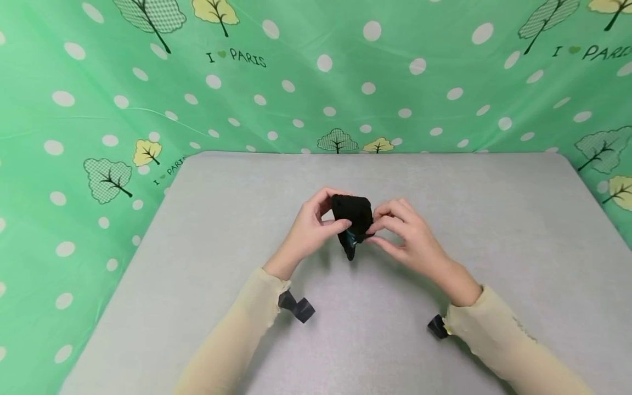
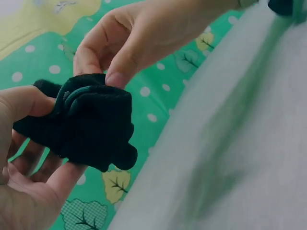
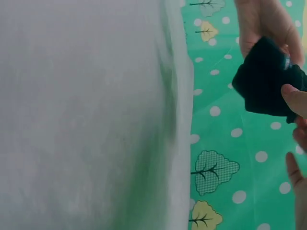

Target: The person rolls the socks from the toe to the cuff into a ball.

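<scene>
Above the middle of the table: I see both hands holding one small black bundle clear of the grey table, roughly midway between its left and right edges.

Thing in hand: black sock bundle, rolled into a compact lump with a teal band showing at its lower end; a loose tail hangs down toward the near edge.

Left hand: fingers curled round the bundle's left side, thumb laid across its front; the left wrist view shows the bundle cradled on those fingers.

Right hand: thumb and forefinger pinch the bundle's right edge, the other fingers loosely bent; the right wrist view shows a fingertip on the fabric.

Done so far, as I judge it: the fabric is mostly gathered into a tight roll.

Left to do, as I judge it: the hanging tail is not yet tucked in, and the bundle is not yet set down.

Surroundings: green dotted backdrop hangs behind and beside the far edge.
</scene>
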Demonstrator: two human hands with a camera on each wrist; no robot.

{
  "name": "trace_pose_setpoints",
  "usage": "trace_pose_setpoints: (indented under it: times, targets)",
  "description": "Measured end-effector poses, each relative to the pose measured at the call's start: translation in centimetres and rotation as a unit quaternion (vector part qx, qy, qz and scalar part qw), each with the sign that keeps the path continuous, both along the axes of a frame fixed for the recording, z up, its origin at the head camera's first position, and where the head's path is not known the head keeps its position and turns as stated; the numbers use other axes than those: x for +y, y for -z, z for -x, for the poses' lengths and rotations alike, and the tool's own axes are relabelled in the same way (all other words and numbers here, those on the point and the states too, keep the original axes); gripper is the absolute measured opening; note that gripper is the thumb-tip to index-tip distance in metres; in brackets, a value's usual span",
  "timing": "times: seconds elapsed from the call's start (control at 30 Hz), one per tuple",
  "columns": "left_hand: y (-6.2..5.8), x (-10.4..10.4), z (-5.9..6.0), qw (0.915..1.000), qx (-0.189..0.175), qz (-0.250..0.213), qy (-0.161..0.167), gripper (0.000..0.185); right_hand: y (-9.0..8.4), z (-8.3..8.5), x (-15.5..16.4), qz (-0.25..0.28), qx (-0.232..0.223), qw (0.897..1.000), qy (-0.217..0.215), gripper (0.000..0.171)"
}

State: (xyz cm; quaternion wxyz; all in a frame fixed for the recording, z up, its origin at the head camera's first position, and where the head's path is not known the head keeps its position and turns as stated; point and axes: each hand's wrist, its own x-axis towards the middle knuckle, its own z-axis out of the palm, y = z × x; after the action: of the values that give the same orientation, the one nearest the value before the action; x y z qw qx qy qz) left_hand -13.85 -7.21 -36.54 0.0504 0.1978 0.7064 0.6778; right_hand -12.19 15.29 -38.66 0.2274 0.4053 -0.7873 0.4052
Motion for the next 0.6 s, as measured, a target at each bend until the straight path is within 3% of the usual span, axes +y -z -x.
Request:
trace_pose_setpoints:
  times: [0.1, 0.17, 0.27, 0.4, 0.5, 0.6]
  targets:
    - [0.2, -0.1, 0.2, 0.9976, -0.045, -0.037, -0.037, 0.038, -0.1, 0.1, 0.0, -0.013, 0.054, 0.998, -0.005, 0.022]
    - [0.1, -0.2, 0.4, 0.9895, -0.095, -0.091, -0.06, 0.037, -0.2, 0.2, -0.2, -0.022, 0.093, 0.995, -0.012, 0.028]
    - [-0.2, -0.3, 0.5, 0.9641, -0.177, -0.181, -0.08, 0.032, -0.6, 0.0, -0.5, -0.037, 0.144, 0.989, -0.019, 0.029]
    - [-0.3, 0.1, 0.5, 0.9356, -0.232, -0.251, -0.091, 0.027, -0.5, -0.4, -0.9, -0.049, 0.2, 0.978, -0.013, 0.028]
    - [-0.2, 0.7, 0.4, 0.9225, -0.258, -0.269, -0.101, 0.027, 0.1, -0.4, -1.0, -0.065, 0.189, 0.98, 0.012, 0.028]
    - [0.2, 1.3, 0.2, 0.9223, -0.271, -0.255, -0.103, 0.026, 0.6, -0.2, -1.0, -0.078, 0.125, 0.988, 0.036, 0.02]
